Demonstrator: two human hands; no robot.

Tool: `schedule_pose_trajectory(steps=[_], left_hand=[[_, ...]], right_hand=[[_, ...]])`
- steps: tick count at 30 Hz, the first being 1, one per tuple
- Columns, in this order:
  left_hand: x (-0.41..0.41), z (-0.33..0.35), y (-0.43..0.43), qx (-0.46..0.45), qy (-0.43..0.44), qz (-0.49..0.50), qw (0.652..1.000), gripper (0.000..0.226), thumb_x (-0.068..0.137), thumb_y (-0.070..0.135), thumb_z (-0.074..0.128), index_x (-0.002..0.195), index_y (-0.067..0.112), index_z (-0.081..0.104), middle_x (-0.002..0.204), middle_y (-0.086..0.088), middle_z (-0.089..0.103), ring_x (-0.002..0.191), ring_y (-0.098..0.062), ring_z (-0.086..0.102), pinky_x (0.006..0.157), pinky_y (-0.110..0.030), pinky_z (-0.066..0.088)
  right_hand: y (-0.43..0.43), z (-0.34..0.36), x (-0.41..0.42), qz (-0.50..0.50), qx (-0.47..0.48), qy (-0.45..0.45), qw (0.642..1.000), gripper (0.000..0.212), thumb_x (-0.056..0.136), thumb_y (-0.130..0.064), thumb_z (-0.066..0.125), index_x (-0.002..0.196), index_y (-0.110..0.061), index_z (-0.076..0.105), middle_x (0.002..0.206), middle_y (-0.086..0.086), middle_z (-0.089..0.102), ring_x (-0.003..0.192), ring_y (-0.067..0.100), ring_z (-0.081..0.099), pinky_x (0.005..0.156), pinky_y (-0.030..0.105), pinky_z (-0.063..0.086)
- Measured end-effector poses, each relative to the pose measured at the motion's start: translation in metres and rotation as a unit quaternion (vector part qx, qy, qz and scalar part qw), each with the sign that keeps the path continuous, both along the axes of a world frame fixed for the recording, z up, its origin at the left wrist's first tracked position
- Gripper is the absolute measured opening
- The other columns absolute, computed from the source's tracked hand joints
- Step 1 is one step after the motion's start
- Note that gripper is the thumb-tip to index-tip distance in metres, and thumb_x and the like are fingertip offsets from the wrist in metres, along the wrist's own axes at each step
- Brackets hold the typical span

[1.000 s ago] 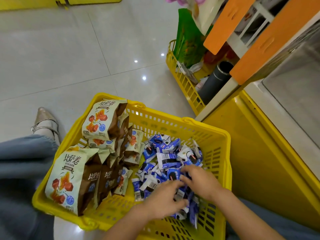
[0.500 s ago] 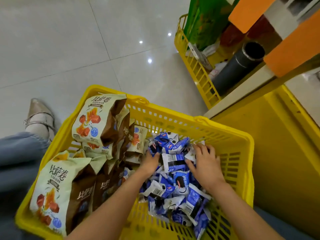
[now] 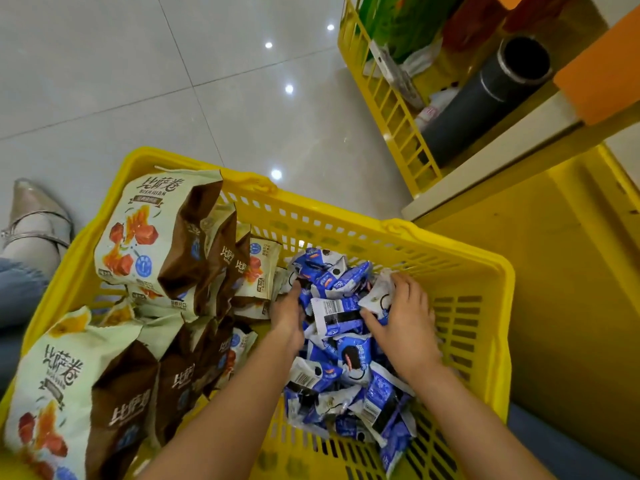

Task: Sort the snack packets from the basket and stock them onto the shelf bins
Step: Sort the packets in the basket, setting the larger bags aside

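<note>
Basket, yellow plastic, slotted walls, sits on grey tiled floor, fills lower half of view. Blue packets, small, blue-and-white, some barcode side up, heaped in the right half of the basket. Brown bags, bigger, cream-and-brown with red-orange print, stacked in the left half, some upright, some leaning; nearest ones touch the blue heap.

Both bare forearms reach in from the bottom edge. Left hand at left edge of the heap, between brown bags and blue packets, fingers pushed in among the packets. Tips hidden, cannot tell if they grip anything. Right hand on right side of the heap, near the basket's right wall. Its fingers curl over the top of a few packets, thumb pressed in from the near side, so clamped on blue packets. Hands apart, a barcode-side packet lying between them.

Second basket, also yellow, upper right, well apart from the first. It holds a dark tube lying tilted, a green bag and some white wrappers. Orange panel at right edge, above a yellow shelf base just beside the main basket. Shoe, pale and pointed, and a jeans leg at left edge beside the basket.
</note>
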State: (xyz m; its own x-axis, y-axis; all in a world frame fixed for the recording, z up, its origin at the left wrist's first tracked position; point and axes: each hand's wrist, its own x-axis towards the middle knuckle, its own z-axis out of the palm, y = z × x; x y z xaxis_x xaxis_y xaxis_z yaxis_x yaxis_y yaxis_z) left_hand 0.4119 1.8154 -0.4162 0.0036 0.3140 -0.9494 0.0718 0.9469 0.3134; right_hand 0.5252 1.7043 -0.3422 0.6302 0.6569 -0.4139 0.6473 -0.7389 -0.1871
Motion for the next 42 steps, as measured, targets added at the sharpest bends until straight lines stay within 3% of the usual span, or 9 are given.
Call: schedule_pose_trajectory(steps=[2,4,11,16,20,24,31,38,42], left_hand=[[0.000,0.007,0.000,-0.005,-0.019,-0.003,1.000,0.030,0.094,0.030,0.054,0.075,0.007,0.057,0.044,-0.001,0.055,0.038,-0.009,0.049,0.040,-0.019,0.042],[-0.001,0.015,-0.001,-0.002,-0.034,-0.030,0.999,0.031,0.095,0.029,0.052,0.105,0.001,0.060,0.089,-0.016,0.070,0.082,-0.027,0.067,0.075,-0.039,0.056],[-0.029,0.042,-0.018,0.168,0.057,-0.256,0.950,0.046,0.094,0.022,0.051,0.135,0.008,0.037,0.134,-0.011,0.047,0.122,-0.030,0.046,0.101,-0.044,0.041],[-0.043,0.075,-0.049,0.374,-0.015,-0.430,0.821,0.033,0.092,0.022,0.056,0.123,0.014,0.048,0.118,0.001,0.054,0.112,-0.018,0.052,0.092,-0.029,0.043],[-0.041,0.092,-0.067,0.343,-0.059,-0.592,0.727,0.042,0.090,0.027,0.060,0.126,0.021,0.038,0.103,0.007,0.052,0.097,-0.016,0.054,0.074,-0.027,0.045],[-0.053,0.090,-0.068,0.369,-0.063,-0.750,0.545,0.050,0.086,0.027,0.064,0.130,0.020,0.041,0.129,-0.004,0.043,0.122,-0.021,0.035,0.103,-0.036,0.032],[-0.085,0.075,-0.045,0.275,0.001,-0.694,0.666,0.063,0.087,0.022,0.064,0.140,0.014,0.031,0.144,-0.005,0.034,0.132,-0.021,0.035,0.103,-0.027,0.032],[-0.083,0.078,-0.038,0.311,-0.008,-0.649,0.694,0.020,0.091,0.019,0.058,0.111,0.020,0.051,0.105,-0.008,0.056,0.081,-0.017,0.053,0.063,-0.024,0.040],[-0.083,0.084,-0.051,0.308,-0.075,-0.629,0.710,0.016,0.091,0.022,0.059,0.102,0.017,0.050,0.101,-0.012,0.057,0.077,-0.014,0.049,0.062,-0.024,0.036]], right_hand=[[-0.001,0.001,0.003,0.005,0.000,0.007,1.000,0.080,0.088,-0.051,0.053,0.146,-0.012,0.014,0.149,0.005,0.024,0.139,0.021,0.021,0.114,0.035,0.022],[-0.002,0.002,0.006,0.011,-0.003,0.015,1.000,0.083,0.086,-0.050,0.056,0.147,-0.011,0.013,0.150,0.005,0.023,0.139,0.021,0.020,0.115,0.034,0.022],[-0.005,0.018,0.014,-0.014,0.024,0.070,0.997,0.081,0.079,-0.041,0.070,0.143,-0.014,0.031,0.145,0.005,0.039,0.133,0.021,0.035,0.108,0.030,0.031],[-0.020,0.031,0.007,0.007,0.035,0.098,0.995,0.065,0.087,-0.029,0.064,0.143,-0.015,0.032,0.142,0.005,0.043,0.129,0.020,0.042,0.106,0.030,0.034],[-0.032,0.037,-0.006,-0.001,0.028,0.063,0.998,0.049,0.097,-0.013,0.046,0.143,-0.012,0.030,0.150,0.008,0.032,0.135,0.023,0.036,0.113,0.036,0.029],[-0.041,0.047,-0.021,0.085,0.101,0.049,0.990,0.038,0.100,-0.019,0.038,0.138,-0.015,0.038,0.142,0.001,0.039,0.129,0.015,0.040,0.109,0.025,0.030],[-0.053,0.047,-0.064,0.244,-0.018,0.178,0.953,0.045,0.096,-0.044,0.043,0.135,-0.021,0.044,0.137,-0.005,0.044,0.113,0.012,0.051,0.093,0.027,0.039],[-0.056,0.049,-0.070,0.222,-0.033,0.209,0.952,0.029,0.092,-0.036,0.054,0.114,-0.018,0.061,0.109,0.004,0.064,0.097,0.019,0.060,0.082,0.030,0.046],[-0.058,0.057,-0.065,0.215,-0.015,0.148,0.965,0.025,0.089,-0.045,0.055,0.097,-0.022,0.062,0.087,-0.004,0.066,0.077,0.013,0.061,0.067,0.025,0.045]])
